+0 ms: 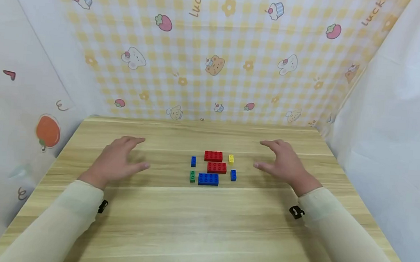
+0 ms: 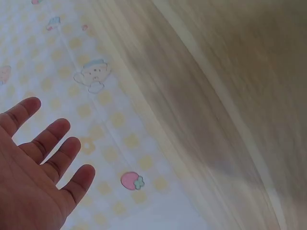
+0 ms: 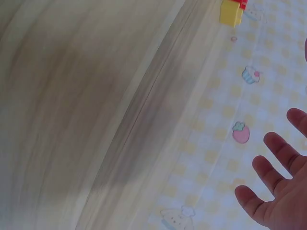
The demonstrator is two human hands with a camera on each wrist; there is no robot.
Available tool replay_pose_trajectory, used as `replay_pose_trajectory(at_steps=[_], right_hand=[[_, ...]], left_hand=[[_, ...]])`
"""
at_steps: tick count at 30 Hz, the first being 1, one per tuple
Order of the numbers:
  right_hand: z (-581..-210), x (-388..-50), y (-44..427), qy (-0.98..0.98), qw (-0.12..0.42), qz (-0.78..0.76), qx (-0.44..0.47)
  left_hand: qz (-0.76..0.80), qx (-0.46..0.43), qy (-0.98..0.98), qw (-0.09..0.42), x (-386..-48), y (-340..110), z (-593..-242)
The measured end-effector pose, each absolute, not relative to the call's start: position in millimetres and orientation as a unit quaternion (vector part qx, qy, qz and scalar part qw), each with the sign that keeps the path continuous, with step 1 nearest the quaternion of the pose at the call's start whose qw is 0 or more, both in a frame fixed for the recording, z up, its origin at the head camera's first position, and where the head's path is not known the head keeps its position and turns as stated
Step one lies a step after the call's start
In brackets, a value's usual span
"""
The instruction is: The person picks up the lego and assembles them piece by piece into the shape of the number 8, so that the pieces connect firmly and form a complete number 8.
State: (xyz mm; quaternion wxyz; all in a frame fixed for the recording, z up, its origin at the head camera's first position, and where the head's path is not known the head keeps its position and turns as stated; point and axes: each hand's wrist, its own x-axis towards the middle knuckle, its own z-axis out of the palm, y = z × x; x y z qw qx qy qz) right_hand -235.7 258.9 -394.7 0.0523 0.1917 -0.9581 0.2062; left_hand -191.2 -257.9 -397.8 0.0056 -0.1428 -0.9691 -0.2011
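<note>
Several bricks lie loosely grouped mid-table: two red bricks (image 1: 213, 156) (image 1: 216, 167), a large blue brick (image 1: 208, 179), a small green brick (image 1: 192, 176), small blue bricks (image 1: 193, 161) (image 1: 233, 175) at either side, and a small yellow brick (image 1: 231, 159). My left hand (image 1: 116, 161) hovers left of them, fingers spread and holding nothing; its fingers also show in the left wrist view (image 2: 38, 177). On the right, my right hand (image 1: 284, 165) is likewise open and empty. In the right wrist view the yellow brick (image 3: 230, 13) shows at the top, beyond the right hand (image 3: 283, 187).
The wooden table (image 1: 202, 225) meets a checked cloth (image 1: 217, 37) at its back edge. White cloths (image 1: 412, 97) hang along both sides. Dark clips (image 1: 296, 212) show by both sleeves.
</note>
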Motion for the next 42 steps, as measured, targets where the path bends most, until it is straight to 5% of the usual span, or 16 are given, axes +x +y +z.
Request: replay_pose_trajectory(at_steps=[42], right_hand=[[-400, -220, 185, -0.937, 0.010, 0.227, 0.264]], left_hand=[[-0.218, -0.203, -0.954, -0.040, -190, -182, -406]])
